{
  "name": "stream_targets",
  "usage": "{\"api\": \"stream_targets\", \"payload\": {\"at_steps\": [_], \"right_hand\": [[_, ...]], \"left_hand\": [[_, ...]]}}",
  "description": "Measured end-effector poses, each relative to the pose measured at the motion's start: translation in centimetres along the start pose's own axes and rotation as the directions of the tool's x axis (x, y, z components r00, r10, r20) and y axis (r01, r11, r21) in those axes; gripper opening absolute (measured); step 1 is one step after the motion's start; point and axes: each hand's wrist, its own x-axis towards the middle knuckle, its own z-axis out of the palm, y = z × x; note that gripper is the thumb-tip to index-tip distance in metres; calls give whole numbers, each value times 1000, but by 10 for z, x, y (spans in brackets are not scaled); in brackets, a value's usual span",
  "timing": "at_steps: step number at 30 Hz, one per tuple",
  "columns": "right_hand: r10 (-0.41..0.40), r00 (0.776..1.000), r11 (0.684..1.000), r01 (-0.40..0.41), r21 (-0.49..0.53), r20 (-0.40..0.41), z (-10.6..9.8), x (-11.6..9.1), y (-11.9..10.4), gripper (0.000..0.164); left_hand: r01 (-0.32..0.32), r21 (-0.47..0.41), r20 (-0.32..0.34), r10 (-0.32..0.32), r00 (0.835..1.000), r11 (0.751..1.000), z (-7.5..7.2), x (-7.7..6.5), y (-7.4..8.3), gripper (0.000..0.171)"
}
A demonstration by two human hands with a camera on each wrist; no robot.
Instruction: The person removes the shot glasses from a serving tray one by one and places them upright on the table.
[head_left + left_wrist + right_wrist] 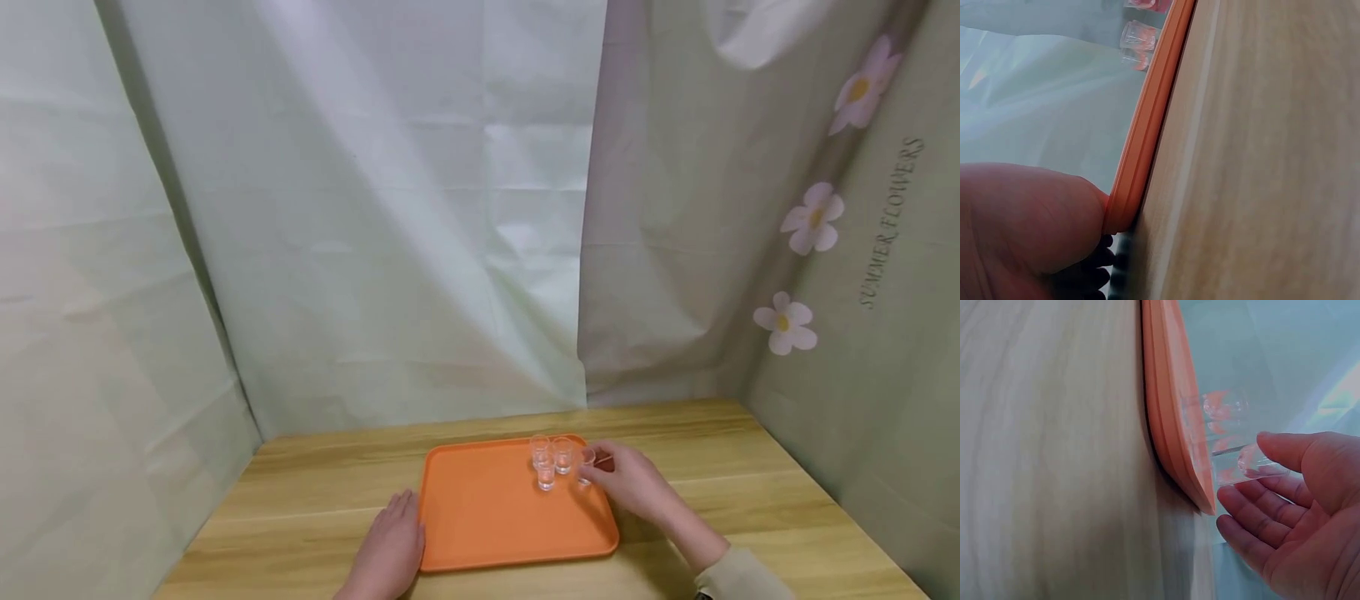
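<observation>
An orange tray lies on the wooden table. Toward its back right, three small clear shot glasses stand close together. Just right of them my right hand pinches another shot glass between thumb and fingers, over the tray's right side. In the right wrist view that glass sits between the thumb and the fingers. My left hand rests flat on the table, its side against the tray's left edge. The left wrist view shows part of that hand at the tray's corner.
The wooden table extends on both sides of the tray. A pale curtain hangs behind the table, and others flank it. The right one carries printed flowers and lettering.
</observation>
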Motion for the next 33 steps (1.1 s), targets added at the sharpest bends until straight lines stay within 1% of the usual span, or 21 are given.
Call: {"api": "stream_targets", "payload": {"at_steps": [2,4,8,9,10,13,14,20,22,26,32,33], "right_hand": [[15,1000,1000,-15,-2,-20,-2,1,0,22],[24,999,1000,-25,-7,-37,-5,2,1,24],[25,997,1000,-26,-14,-66,-11,4,6,27],[24,997,1000,-25,-16,-71,-13,5,8,28],[26,997,999,-28,-17,-77,-15,5,10,28],[23,996,999,-24,-20,-83,-23,6,15,32],[22,996,999,-24,-23,-84,-26,7,17,32],[13,996,999,-16,-35,-87,-41,10,28,34],[14,996,999,-18,-39,-89,-45,11,31,35],[28,995,998,-32,-47,-94,-49,12,36,36],[40,994,997,-46,-57,-101,-51,18,40,32],[41,994,997,-47,-60,-101,-51,19,40,32]], "left_hand": [[-9,-2,-12,9,1000,1000,1,1,-2,47],[-27,9,-40,27,999,1000,4,1,-6,46],[-43,20,-66,44,997,999,8,0,-11,44],[-42,19,-64,43,997,999,8,0,-11,44],[-35,4,-51,35,998,999,6,0,-10,45],[-18,7,-18,18,1000,1000,4,0,-8,45],[-7,-5,1,7,1000,1000,1,0,-6,46],[27,-1,65,-27,998,1000,-3,0,-2,47],[30,-3,73,-30,997,1000,-4,1,-1,47],[19,0,67,-19,998,1000,-4,1,0,47],[12,11,80,-13,997,1000,-4,4,0,48],[10,21,71,-12,997,1000,-2,4,-1,47]]}}
